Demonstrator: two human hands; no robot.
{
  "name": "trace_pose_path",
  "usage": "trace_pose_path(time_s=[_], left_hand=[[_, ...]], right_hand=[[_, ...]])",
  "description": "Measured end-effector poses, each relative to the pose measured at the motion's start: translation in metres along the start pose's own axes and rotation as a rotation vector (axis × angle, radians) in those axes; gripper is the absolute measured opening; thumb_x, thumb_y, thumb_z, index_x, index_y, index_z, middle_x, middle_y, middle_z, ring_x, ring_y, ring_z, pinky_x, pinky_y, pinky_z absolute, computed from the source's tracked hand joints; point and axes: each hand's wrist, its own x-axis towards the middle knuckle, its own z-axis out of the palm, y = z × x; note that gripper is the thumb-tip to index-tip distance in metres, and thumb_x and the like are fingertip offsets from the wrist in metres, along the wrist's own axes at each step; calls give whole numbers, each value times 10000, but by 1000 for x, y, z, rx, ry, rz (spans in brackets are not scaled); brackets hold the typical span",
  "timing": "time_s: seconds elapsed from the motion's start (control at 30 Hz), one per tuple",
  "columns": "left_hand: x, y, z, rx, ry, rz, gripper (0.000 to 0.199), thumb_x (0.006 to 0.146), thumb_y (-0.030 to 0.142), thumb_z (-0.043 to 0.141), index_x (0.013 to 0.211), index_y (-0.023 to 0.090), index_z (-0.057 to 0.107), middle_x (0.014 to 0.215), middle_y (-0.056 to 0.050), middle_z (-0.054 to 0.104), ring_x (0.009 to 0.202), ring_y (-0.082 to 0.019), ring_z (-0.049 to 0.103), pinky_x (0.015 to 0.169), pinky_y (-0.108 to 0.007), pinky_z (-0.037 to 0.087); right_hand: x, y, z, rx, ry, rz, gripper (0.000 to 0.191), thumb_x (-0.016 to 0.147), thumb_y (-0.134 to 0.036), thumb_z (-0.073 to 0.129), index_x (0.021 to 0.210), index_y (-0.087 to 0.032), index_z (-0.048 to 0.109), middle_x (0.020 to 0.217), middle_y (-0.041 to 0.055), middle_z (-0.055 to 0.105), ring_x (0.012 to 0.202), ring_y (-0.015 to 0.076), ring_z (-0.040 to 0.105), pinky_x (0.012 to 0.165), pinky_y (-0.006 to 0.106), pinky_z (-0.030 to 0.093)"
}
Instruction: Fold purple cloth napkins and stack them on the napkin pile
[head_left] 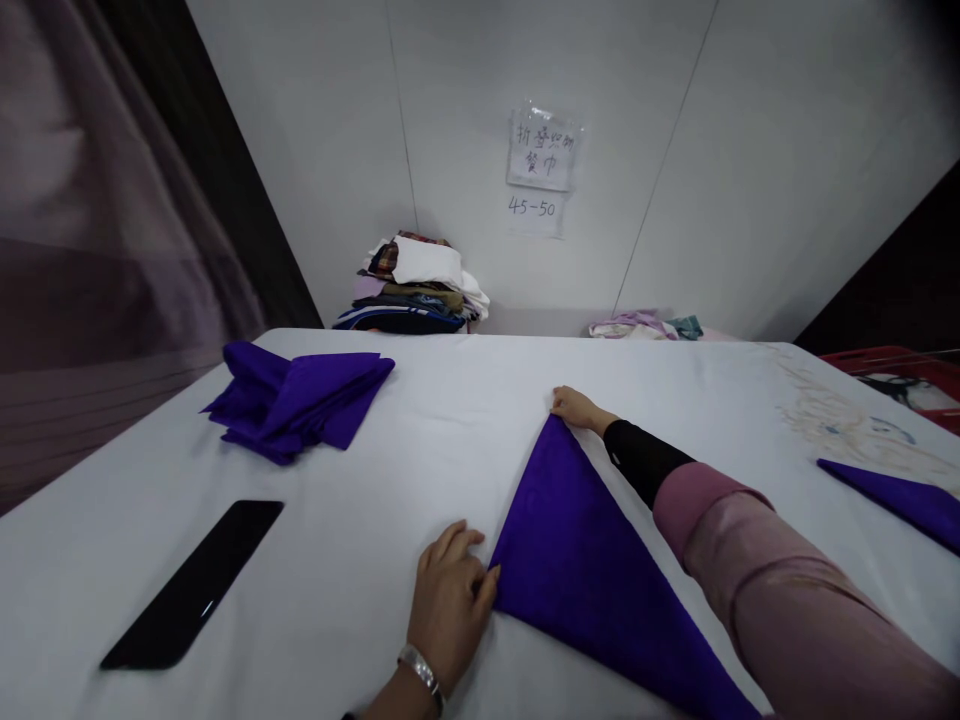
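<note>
A purple cloth napkin (pixel 592 560), folded into a triangle, lies in front of me and runs off the bottom of the view. My right hand (pixel 577 408) is closed on its far top corner, thumb and fingers pinched together. At the napkin's left corner rests my left hand (pixel 452 595), palm down, wearing a silver bracelet. Its fingers are bent but apart, and the thumb side touches the cloth's edge. Another purple napkin (pixel 900 498) lies folded to a point at the right, partly out of view. Several loosely piled purple napkins (pixel 300 400) sit at the back left.
A black phone-like slab (pixel 196 588) lies at the left on the white tablecloth (pixel 375 520). Behind the far edge are a stack of clothes (pixel 420 285) and more cloth (pixel 637 325). A handwritten sign (pixel 541 150) hangs on the wall. A red basket (pixel 892 362) stands at the right.
</note>
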Motion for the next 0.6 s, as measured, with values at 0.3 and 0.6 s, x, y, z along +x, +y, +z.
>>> trace_pose_path(time_s=[0.3, 0.6], left_hand=[[-1, 0, 1, 1, -10, -17, 261, 787, 274, 558, 535, 207, 568, 1039, -37, 649, 1170, -286, 457, 932, -495, 375], [0, -2, 1, 7, -2, 13, 250, 776, 248, 563, 530, 202, 558, 1039, -47, 645, 1163, -287, 462, 922, -488, 379]], right_hand=[[-28, -25, -4, 24, 247, -8, 276, 848, -188, 487, 1098, -136, 592, 1322, 156, 478, 1282, 273, 353, 1031, 436, 301], [-102, -106, 31, 7, -2, -411, 700, 885, -608, 283, 1419, -154, 268, 1489, 134, 211, 1377, 253, 111, 1097, 465, 96]])
